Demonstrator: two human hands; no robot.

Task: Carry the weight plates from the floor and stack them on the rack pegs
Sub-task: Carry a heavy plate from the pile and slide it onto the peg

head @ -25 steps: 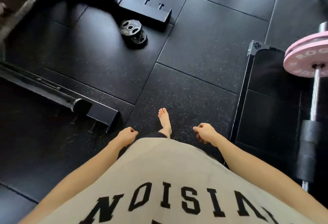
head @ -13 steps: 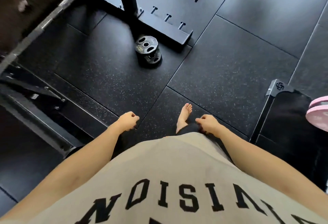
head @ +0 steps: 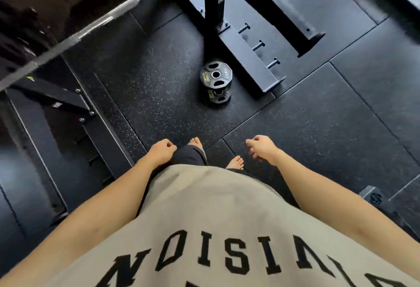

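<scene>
While both of your hands hang loosely curled and hold nothing, the plates (head: 216, 82) lie stacked flat on the floor (head: 159, 105), straight ahead and far, just left of the rack (head: 247, 61); your left hand (head: 161, 151) and right hand (head: 261, 148) look about equally near.

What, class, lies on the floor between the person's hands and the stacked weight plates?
Nothing visible: only bare floor separates the left hand and right hand from the weight plates, which sit beside the rack base.
</scene>
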